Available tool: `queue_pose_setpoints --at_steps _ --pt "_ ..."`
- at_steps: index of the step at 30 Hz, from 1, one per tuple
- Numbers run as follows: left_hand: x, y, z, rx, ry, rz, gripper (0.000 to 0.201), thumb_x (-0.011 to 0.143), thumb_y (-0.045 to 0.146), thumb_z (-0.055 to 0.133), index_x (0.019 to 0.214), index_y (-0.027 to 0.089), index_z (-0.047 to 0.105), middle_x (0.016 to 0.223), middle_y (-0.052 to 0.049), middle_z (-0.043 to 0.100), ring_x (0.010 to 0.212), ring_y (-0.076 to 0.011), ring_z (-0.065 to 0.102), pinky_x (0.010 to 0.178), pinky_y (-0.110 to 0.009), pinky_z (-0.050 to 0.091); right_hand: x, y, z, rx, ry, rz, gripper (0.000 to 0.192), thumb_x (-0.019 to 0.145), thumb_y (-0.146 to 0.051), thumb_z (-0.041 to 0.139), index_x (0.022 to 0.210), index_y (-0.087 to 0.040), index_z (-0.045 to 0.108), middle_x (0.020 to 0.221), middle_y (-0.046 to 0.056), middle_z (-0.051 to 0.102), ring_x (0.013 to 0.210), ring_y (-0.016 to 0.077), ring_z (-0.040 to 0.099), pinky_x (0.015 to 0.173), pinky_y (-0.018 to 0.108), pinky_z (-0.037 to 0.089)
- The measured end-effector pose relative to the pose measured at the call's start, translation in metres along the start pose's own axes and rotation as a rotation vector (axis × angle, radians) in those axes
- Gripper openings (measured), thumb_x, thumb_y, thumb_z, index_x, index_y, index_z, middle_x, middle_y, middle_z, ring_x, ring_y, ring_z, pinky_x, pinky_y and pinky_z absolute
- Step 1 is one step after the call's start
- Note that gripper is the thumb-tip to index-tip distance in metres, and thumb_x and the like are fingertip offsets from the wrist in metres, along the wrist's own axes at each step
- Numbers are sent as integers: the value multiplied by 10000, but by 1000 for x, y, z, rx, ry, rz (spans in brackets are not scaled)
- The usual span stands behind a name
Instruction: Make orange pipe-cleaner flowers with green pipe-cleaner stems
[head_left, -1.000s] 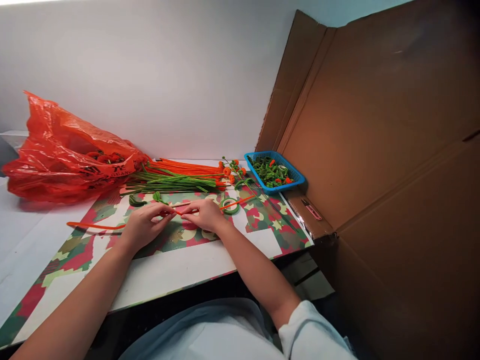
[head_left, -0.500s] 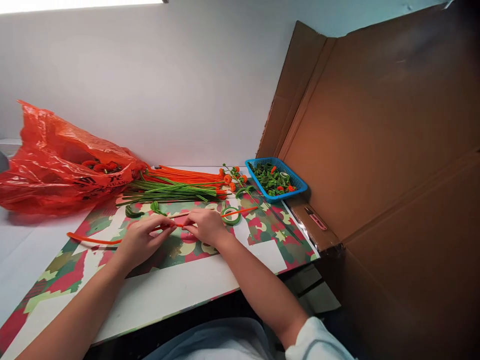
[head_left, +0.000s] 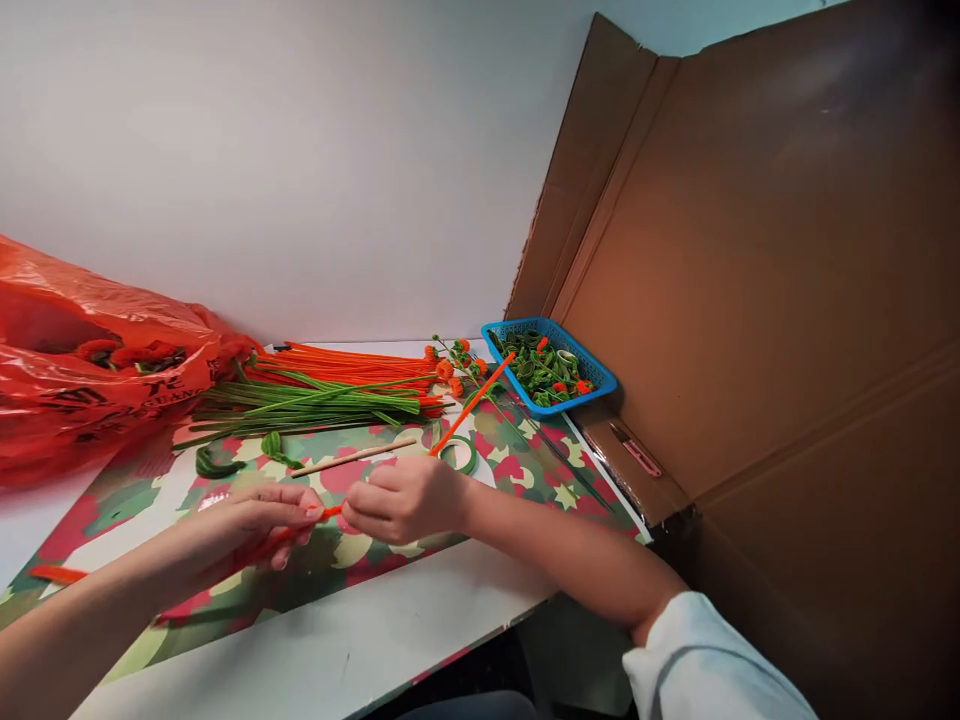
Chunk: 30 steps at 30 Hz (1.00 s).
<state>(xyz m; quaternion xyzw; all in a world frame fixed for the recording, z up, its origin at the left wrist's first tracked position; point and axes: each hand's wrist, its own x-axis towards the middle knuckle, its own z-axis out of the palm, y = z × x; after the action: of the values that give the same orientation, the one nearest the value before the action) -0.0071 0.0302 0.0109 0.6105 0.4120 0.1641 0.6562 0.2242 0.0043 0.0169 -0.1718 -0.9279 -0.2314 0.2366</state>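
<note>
An orange pipe cleaner [head_left: 474, 402] runs between my two hands above the patterned table cover. My left hand [head_left: 274, 520] pinches it, and its tail end shows past the wrist at far left. Close beside it, my right hand [head_left: 405, 500] is closed round the same pipe cleaner, whose other end sticks up toward the basket. A thin wooden stick [head_left: 352, 458] lies just beyond my hands. Behind my right hand is a roll of green tape [head_left: 459, 455], partly hidden. A green leaf shape [head_left: 276, 448] and a curled dark green piece [head_left: 216, 464] rest near the stick.
Green pipe cleaners [head_left: 315, 402] and orange ones [head_left: 352, 362] lie in bundles at the back. A red plastic bag [head_left: 135, 400] stands left. Small orange flowers [head_left: 450, 370] lie beside a blue basket [head_left: 551, 408] of green pieces. A cutter [head_left: 636, 450] lies by the cardboard wall [head_left: 787, 250].
My hands have come nearer and lower in view, and the wooden stick now shows uncovered. The pipe cleaner's right end has swung upward. The camera view has shifted.
</note>
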Motion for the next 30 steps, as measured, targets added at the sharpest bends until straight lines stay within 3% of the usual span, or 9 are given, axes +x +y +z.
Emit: queue_pose_setpoints --at_steps 3,8,9,11,13,14,19,23,30 --pt "2 -7 4 184 19 63 294 821 451 587 733 171 604 556 33 578 460 -107 517 412 -185 404 -5 -8 5 29 -32 64 299 963 -174 439 716 -193 607 708 -10 603 554 93 435 429 264 217" --pt "4 -15 16 781 478 581 287 855 460 572 1018 229 624 627 35 679 461 -123 566 432 -195 447 -16 -13 19 33 -89 215 315 950 -163 443 670 -193 586 652 -6 586 562 103 453 437 258 208" --pt "4 -18 16 896 543 698 238 869 429 566 1002 242 631 666 27 707 478 -125 591 461 -200 461 -19 -12 22 34 -73 236 311 950 -171 453 668 -194 581 641 -11 582 563 103 461 440 257 211" --pt "4 -24 13 1098 533 922 152 904 343 530 916 265 660 728 17 735 546 -136 644 553 -221 492 -25 -12 28 47 -32 282 272 949 -208 483 698 -197 589 644 -19 589 577 107 487 454 253 235" --pt "3 -28 9 1215 445 1040 223 942 268 458 946 271 681 793 2 749 625 -142 676 633 -233 505 -30 -12 33 72 -9 325 202 938 -241 515 763 -199 605 683 -18 614 611 111 519 481 248 276" --pt "1 -29 8 1223 461 1074 272 959 247 416 977 268 687 801 -6 749 633 -142 677 648 -237 505 -32 -13 34 85 0 346 182 935 -249 523 782 -197 606 700 -15 624 624 112 529 494 247 291" --pt "-3 -22 15 1279 593 1087 311 965 241 414 903 237 719 790 -29 751 640 -155 683 623 -252 500 -32 -16 33 136 97 410 211 937 -261 530 751 -196 604 689 -23 634 608 107 520 500 247 310" --pt "-1 -17 22 1291 693 975 354 967 265 384 853 232 718 768 -27 740 616 -163 684 583 -273 498 -29 -17 29 170 19 417 164 930 -233 521 798 -199 612 691 -22 633 617 121 515 498 258 294" --pt "2 -49 17 1130 626 835 250 939 324 443 1001 269 679 820 -13 722 614 -160 678 549 -269 503 -30 -16 32 179 14 470 139 915 -208 523 817 -204 621 653 -24 585 588 114 482 497 250 296"
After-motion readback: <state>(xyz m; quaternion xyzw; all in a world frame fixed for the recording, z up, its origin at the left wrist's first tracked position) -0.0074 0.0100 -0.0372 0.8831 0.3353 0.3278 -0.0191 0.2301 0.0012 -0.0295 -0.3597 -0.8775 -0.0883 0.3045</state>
